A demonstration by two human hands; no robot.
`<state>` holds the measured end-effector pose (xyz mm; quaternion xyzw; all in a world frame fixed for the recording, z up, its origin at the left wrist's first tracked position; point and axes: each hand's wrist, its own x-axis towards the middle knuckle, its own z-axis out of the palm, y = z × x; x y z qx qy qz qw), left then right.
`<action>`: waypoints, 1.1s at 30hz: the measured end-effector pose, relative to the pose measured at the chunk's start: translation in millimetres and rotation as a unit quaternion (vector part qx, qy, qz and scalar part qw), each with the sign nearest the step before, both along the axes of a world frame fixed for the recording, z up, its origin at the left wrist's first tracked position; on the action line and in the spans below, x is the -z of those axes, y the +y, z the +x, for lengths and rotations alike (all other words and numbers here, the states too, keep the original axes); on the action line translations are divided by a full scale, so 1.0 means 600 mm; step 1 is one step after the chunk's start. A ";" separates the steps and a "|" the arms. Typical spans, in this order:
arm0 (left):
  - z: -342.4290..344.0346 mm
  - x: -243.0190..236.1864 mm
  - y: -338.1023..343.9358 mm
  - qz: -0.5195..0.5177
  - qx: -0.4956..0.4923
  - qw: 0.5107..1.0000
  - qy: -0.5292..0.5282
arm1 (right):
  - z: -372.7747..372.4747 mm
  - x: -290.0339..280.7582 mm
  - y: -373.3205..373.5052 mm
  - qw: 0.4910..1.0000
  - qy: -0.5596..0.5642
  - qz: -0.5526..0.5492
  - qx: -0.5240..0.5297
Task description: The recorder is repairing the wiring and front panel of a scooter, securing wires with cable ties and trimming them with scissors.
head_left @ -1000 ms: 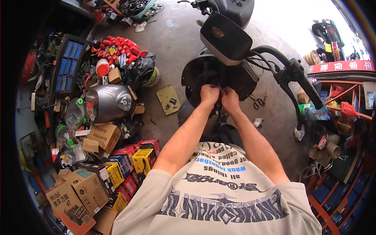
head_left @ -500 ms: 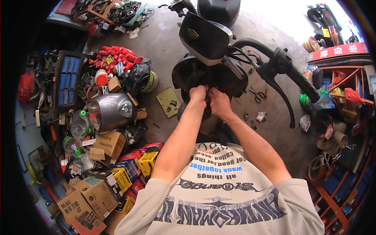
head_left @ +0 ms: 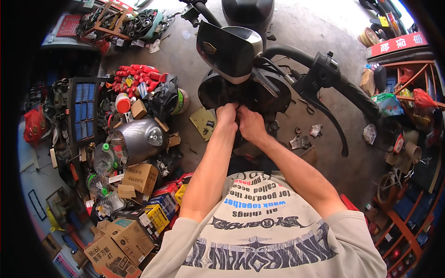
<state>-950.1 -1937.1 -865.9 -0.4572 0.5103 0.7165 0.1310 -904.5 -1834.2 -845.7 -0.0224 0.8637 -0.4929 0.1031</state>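
Note:
Both my arms reach forward into the front of a scooter, where a dark open housing (head_left: 273,95) sits below the handlebar cover (head_left: 229,51). At the near edge of this cavity, my left hand (head_left: 227,115) is closed, fingers bent inward. Right beside it, my right hand (head_left: 251,124) is closed too, its fingertips close to those of the left. Whatever they pinch is hidden by the fingers and the dark interior. To the right extends the handlebar grip (head_left: 357,97), with a black brake lever (head_left: 337,129) curving toward me.
Left on the floor lies a yellowish tray (head_left: 200,121) with small black parts. Beyond it are a silver headlight cowl (head_left: 139,139), a heap of red bottles (head_left: 136,78) and cardboard boxes (head_left: 113,250). Pliers (head_left: 308,107) lie right of the scooter, and an orange-framed shelf (head_left: 403,85) stands farther right.
The view has shifted, so the scooter sits slightly farther left and the floor clutter has moved in the picture. Both hands stay together at the housing, still closed.

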 end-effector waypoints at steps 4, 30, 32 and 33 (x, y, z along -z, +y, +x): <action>0.005 0.004 -0.009 0.018 0.039 0.999 -0.005 | 0.004 -0.015 0.004 1.000 -0.013 0.016 -0.008; -0.014 -0.051 -0.009 0.007 0.133 0.990 -0.035 | 0.003 -0.042 0.002 0.998 0.063 0.023 -0.012; -0.011 -0.059 -0.009 0.010 0.139 0.990 -0.024 | 0.004 -0.040 0.000 0.998 0.067 0.019 -0.006; -0.011 -0.056 -0.009 0.010 0.141 0.990 -0.025 | 0.005 -0.040 0.000 0.997 0.072 0.016 -0.003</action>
